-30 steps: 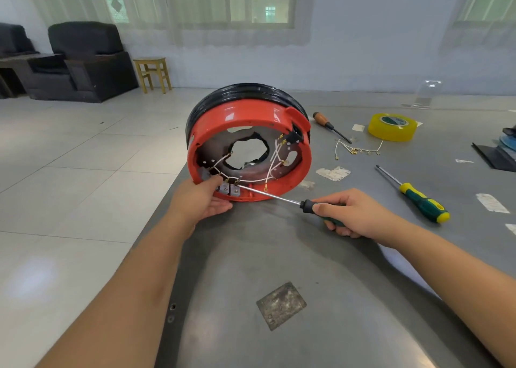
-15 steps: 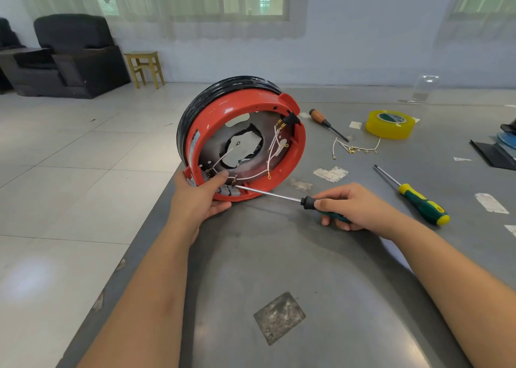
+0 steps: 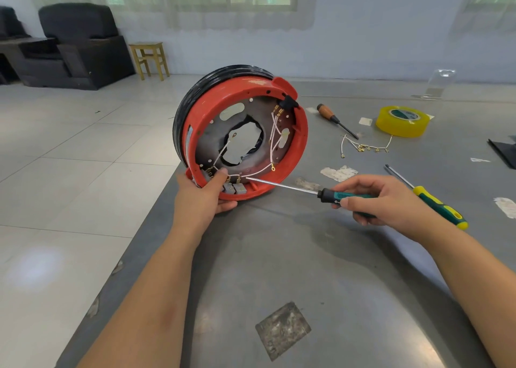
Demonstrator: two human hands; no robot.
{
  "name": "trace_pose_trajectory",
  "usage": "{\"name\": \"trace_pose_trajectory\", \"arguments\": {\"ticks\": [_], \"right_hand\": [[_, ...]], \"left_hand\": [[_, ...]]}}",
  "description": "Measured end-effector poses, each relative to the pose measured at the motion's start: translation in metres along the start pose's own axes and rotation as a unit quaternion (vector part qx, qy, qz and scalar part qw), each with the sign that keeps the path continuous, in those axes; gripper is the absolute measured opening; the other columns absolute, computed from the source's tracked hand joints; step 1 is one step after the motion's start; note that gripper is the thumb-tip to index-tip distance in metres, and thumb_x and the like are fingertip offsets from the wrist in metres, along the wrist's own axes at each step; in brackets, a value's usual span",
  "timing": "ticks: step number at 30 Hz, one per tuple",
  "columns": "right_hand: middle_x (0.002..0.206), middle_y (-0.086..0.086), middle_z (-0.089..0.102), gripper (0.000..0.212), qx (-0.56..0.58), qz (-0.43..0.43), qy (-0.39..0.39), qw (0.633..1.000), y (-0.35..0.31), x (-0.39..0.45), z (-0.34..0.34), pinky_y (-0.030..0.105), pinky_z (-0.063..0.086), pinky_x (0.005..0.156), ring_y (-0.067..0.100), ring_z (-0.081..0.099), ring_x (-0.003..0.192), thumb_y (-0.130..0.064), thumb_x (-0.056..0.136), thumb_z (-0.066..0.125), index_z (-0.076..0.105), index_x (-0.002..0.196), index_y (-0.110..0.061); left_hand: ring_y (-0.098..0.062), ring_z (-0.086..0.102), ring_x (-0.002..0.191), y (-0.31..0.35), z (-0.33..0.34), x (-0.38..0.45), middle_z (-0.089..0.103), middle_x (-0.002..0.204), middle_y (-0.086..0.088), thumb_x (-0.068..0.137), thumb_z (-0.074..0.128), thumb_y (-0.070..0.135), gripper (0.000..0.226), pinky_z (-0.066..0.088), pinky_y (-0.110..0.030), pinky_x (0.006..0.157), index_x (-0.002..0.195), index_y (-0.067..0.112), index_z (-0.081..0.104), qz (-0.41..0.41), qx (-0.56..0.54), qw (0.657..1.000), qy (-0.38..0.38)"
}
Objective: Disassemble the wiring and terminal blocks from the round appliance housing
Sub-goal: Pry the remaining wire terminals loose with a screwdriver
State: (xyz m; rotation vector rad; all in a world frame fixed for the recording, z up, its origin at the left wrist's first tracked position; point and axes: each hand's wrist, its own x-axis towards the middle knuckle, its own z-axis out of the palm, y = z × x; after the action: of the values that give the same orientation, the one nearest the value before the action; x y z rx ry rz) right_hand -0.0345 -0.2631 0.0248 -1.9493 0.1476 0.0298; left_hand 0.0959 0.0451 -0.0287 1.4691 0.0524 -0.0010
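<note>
The round red plastic housing (image 3: 245,141), black-rimmed behind, stands on edge at the grey metal surface's (image 3: 321,270) left edge, thin white wires (image 3: 275,133) and grey terminal blocks (image 3: 236,188) inside. The left hand (image 3: 202,197) grips its lower rim; the right hand (image 3: 382,200) grasps a green-handled screwdriver (image 3: 282,185), tip at the blocks.

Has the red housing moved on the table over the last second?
Yes. The red housing has tipped and turned leftward, away from the yellow tape roll, its rim no longer facing squarely, while the left hand holds its lower rim.
</note>
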Motion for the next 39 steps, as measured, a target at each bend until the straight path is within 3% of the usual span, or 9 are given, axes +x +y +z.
{"name": "trace_pose_trajectory", "arguments": {"ticks": [6, 11, 15, 19, 24, 28, 33, 39], "right_hand": [[0.087, 0.008, 0.076, 0.026, -0.039, -0.046, 0.009, 0.998, -0.009, -0.004, 0.006, 0.024, 0.049, 0.055, 0.015, 0.057, 0.058, -0.013, 0.089, 0.075, 0.08, 0.097, -0.037], [0.084, 0.01, 0.074, 0.024, -0.049, -0.067, 0.009, 0.997, -0.013, -0.005, 0.013, 0.021, 0.05, 0.054, 0.014, 0.056, 0.057, -0.014, 0.088, 0.076, 0.081, 0.095, -0.036], [0.081, 0.01, 0.072, 0.024, -0.056, -0.079, 0.007, 0.995, -0.013, -0.006, 0.015, 0.021, 0.049, 0.055, 0.012, 0.054, 0.056, -0.015, 0.086, 0.077, 0.081, 0.093, -0.037], [0.086, 0.006, 0.074, 0.021, -0.053, -0.079, -0.003, 0.995, -0.013, -0.006, 0.014, 0.025, 0.05, 0.059, 0.012, 0.055, 0.059, -0.018, 0.087, 0.076, 0.081, 0.096, -0.037], [0.091, 0.004, 0.076, 0.02, -0.058, -0.082, -0.004, 0.995, -0.011, -0.005, 0.015, 0.029, 0.053, 0.063, 0.015, 0.057, 0.062, -0.02, 0.087, 0.076, 0.081, 0.098, -0.036], [0.093, -0.008, 0.075, 0.019, -0.12, -0.107, 0.016, 0.987, -0.005, -0.004, 0.015, 0.033, 0.055, 0.068, 0.009, 0.061, 0.067, -0.028, 0.087, 0.076, 0.079, 0.101, -0.04], [0.096, -0.027, 0.071, 0.025, -0.183, -0.155, 0.042, 0.97, 0.005, -0.007, 0.021, 0.019, 0.052, 0.072, 0.006, 0.065, 0.089, -0.026, 0.089, 0.075, 0.074, 0.106, -0.045], [0.093, -0.024, 0.072, 0.028, -0.212, -0.193, 0.066, 0.956, 0.015, -0.013, 0.028, 0.015, 0.049, 0.067, 0.008, 0.065, 0.086, -0.024, 0.09, 0.074, 0.073, 0.112, -0.042]], "left_hand": [[-0.026, 0.08, 0.084, 0.005, 0.001, -0.006, 0.078, 0.111, -0.009, 0.09, 0.081, 0.04, 0.035, 0.066, -0.036, 0.067, 0.117, 0.024, 0.064, -0.017, -0.005, 1.0, 0.0], [-0.029, 0.08, 0.073, 0.009, 0.001, -0.01, 0.078, 0.102, -0.007, 0.087, 0.083, 0.043, 0.027, 0.066, -0.037, 0.064, 0.101, 0.027, 0.067, -0.033, 0.024, 0.999, 0.025], [-0.034, 0.079, 0.069, 0.012, 0.001, -0.014, 0.077, 0.099, -0.015, 0.088, 0.083, 0.044, 0.036, 0.062, -0.03, 0.054, 0.105, 0.016, 0.068, -0.073, 0.028, 0.997, 0.019], [-0.032, 0.08, 0.077, 0.014, -0.005, -0.018, 0.08, 0.097, -0.016, 0.087, 0.083, 0.044, 0.047, 0.061, -0.026, 0.057, 0.113, 0.007, 0.069, -0.1, 0.001, 0.995, -0.019], [-0.032, 0.08, 0.089, 0.017, -0.014, -0.022, 0.08, 0.102, -0.017, 0.095, 0.076, 0.035, 0.044, 0.063, -0.026, 0.065, 0.123, 0.002, 0.068, -0.115, -0.034, 0.988, -0.095], [-0.035, 0.079, 0.091, 0.018, -0.014, -0.024, 0.079, 0.103, -0.019, 0.1, 0.071, 0.03, 0.037, 0.064, -0.028, 0.065, 0.125, 0.003, 0.064, -0.121, -0.041, 0.986, -0.106], [-0.035, 0.08, 0.087, 0.016, -0.009, -0.024, 0.08, 0.099, -0.018, 0.104, 0.064, 0.025, 0.024, 0.063, -0.028, 0.063, 0.118, 0.005, 0.065, -0.116, -0.039, 0.989, -0.087], [-0.035, 0.08, 0.085, 0.016, -0.007, -0.024, 0.08, 0.096, -0.017, 0.105, 0.063, 0.023, 0.019, 0.063, -0.029, 0.062, 0.116, 0.008, 0.065, -0.116, -0.038, 0.99, -0.072]]}}
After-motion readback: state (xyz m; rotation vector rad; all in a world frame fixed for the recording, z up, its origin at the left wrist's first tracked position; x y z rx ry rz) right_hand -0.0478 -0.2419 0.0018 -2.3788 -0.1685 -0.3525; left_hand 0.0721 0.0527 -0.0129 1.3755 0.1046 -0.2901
